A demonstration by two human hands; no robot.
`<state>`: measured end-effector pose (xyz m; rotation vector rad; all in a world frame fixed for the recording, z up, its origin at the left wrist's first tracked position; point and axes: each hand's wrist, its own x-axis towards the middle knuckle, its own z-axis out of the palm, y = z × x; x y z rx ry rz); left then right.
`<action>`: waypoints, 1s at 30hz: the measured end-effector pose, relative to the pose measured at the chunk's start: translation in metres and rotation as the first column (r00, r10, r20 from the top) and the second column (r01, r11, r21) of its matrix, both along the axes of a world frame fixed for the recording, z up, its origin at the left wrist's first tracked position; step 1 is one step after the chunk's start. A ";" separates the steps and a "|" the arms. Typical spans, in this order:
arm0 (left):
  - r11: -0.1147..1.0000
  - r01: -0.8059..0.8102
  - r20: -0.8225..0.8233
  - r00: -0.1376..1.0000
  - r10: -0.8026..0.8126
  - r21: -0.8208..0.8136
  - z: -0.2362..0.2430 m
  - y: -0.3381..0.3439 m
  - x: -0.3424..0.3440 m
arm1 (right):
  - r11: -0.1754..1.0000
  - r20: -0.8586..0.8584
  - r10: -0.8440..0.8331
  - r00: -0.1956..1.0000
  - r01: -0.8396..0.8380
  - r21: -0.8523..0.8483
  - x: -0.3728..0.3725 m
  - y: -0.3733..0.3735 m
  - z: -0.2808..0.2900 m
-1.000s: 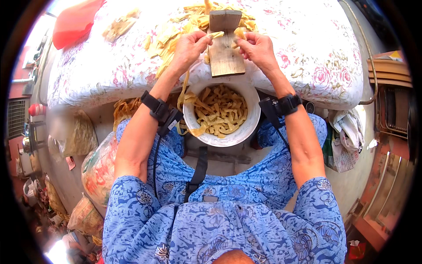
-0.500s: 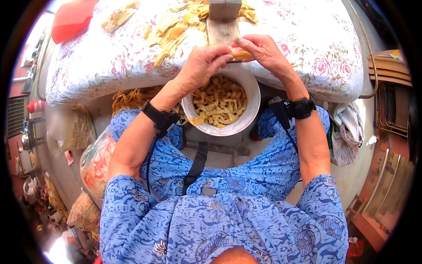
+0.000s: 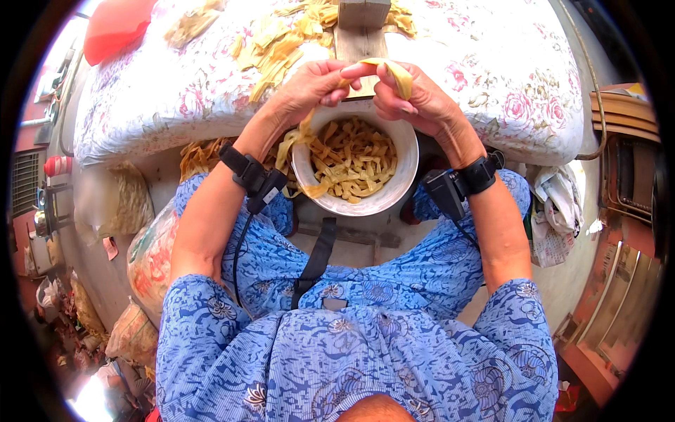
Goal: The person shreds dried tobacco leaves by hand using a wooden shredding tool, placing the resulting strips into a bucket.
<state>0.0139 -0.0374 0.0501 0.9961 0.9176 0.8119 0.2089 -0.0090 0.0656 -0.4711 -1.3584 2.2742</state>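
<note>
A pale yellow strip (image 3: pixel 394 72) stretches between my left hand (image 3: pixel 316 90) and my right hand (image 3: pixel 415 102). My left hand is closed on it in a pinch, and my right hand has it looped over its bent fingers. A yellow length dangles beside my left hand toward the rim of the white bowl (image 3: pixel 404 148), which holds many cut pieces of yellowish strip (image 3: pixel 351 165). Above my hands a wooden board with an upright block (image 3: pixel 362 15) stands on the flowered cloth, beside a heap of loose yellow sheets and strips (image 3: pixel 278 46).
The flowered cloth (image 3: pixel 513 84) covers a raised padded surface. A red object (image 3: pixel 116 32) lies at its far left. Bundled strips (image 3: pixel 200 155) hang below it. Filled plastic sacks (image 3: pixel 151 257) are left of my legs, a white bag (image 3: pixel 552 211) and wooden furniture (image 3: pixel 622 112) to the right.
Since a second ago both hands have moved from beside the upright block to above the bowl. In the last half second they rose slightly and the yellow strip became more visible.
</note>
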 end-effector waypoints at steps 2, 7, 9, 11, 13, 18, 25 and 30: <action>0.985 0.032 0.177 0.984 -0.001 -0.172 -0.010 -0.011 0.015 | 0.965 0.115 -0.192 0.975 0.166 0.204 -0.006 0.001 -0.002; 0.916 0.204 0.380 0.923 -0.061 -0.347 -0.015 -0.013 0.032 | 0.732 0.373 -0.362 0.854 0.013 0.681 -0.002 0.003 -0.013; 0.910 0.180 0.418 0.908 -0.008 -0.373 -0.014 -0.013 0.035 | 0.627 0.301 -0.427 0.853 0.038 0.778 -0.002 0.005 -0.019; 0.907 0.040 0.452 0.875 0.171 -0.420 -0.021 -0.013 0.038 | 0.366 0.138 -0.592 0.794 0.112 0.924 -0.004 0.006 -0.019; 0.908 -0.090 0.505 0.806 0.308 -0.410 -0.029 -0.009 0.034 | -0.096 -0.180 -0.746 0.641 0.164 0.982 -0.009 0.006 -0.018; 0.915 -0.402 0.185 0.898 0.398 -0.016 -0.012 -0.007 0.036 | 0.352 0.199 -0.777 0.597 0.150 0.924 -0.009 0.000 -0.010; 0.918 -0.192 -0.346 0.883 0.316 0.348 -0.007 -0.009 0.033 | 0.413 0.201 -0.749 0.632 0.207 0.887 -0.016 -0.005 -0.016; 0.891 -0.303 -0.307 0.859 0.409 0.338 -0.020 -0.008 0.033 | 0.276 0.102 -0.730 0.676 0.155 0.948 -0.011 -0.007 -0.021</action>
